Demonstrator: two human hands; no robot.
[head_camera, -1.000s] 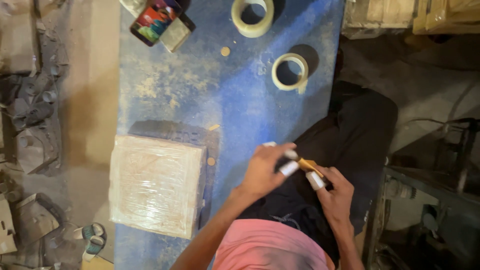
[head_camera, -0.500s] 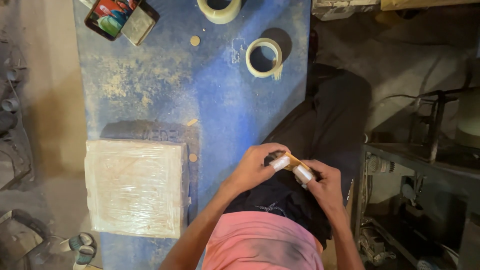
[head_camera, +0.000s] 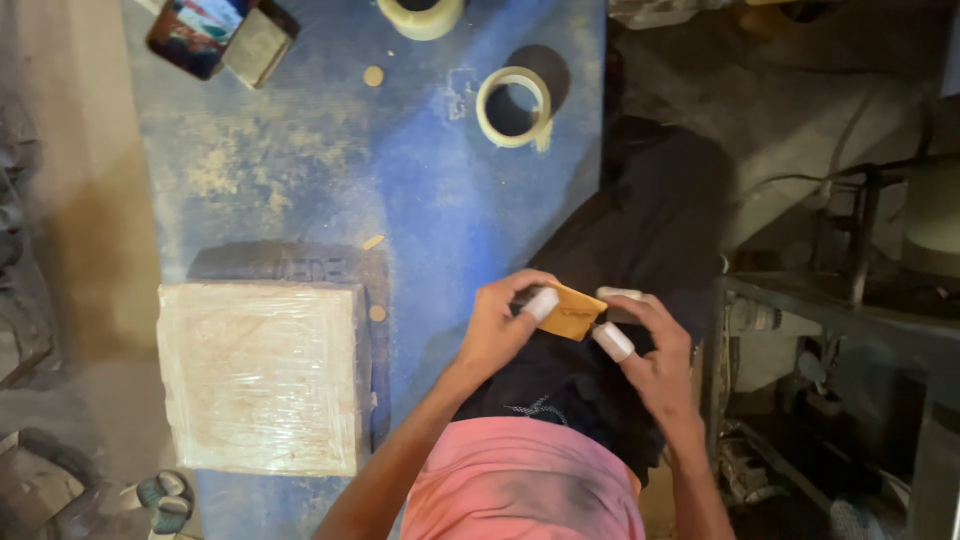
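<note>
Over the lap, just off the worktop's right edge: a small tan wooden piece (head_camera: 572, 312) is pinched between both hands, above the dark trousers (head_camera: 640, 230).
Left hand: the left hand (head_camera: 503, 330) closes on the piece's left end, its white-wrapped fingertip (head_camera: 541, 303) pressed on top (tape or a finger cot, I cannot tell which).
Right hand: the right hand (head_camera: 655, 355) meets the piece from the right, narrow, with a white-wrapped fingertip (head_camera: 612, 341) at the lower right edge and another just above it.
Which way it lies: the piece sits squarely between the two hands, touching both; its long axis runs roughly left to right, slightly tilted, down toward the right hand.
Nearer hand: neither clearly, though the left covers more of it.
Worktop: the blue worktop (head_camera: 420, 200) is dusted with pale sawdust; a plastic-wrapped square block (head_camera: 262, 375) lies at its near left on a dark slab (head_camera: 290, 262).
Far end: a tape roll (head_camera: 514, 106) lies flat, a second tape roll (head_camera: 420, 15) is cut off by the frame, and small round wooden discs (head_camera: 373, 76) are scattered near them (a colourful tin (head_camera: 200, 30) sits at the corner).
Room: dim, with a dusty floor (head_camera: 90, 220) on the left and a dark metal rack (head_camera: 850, 330) on the right.
</note>
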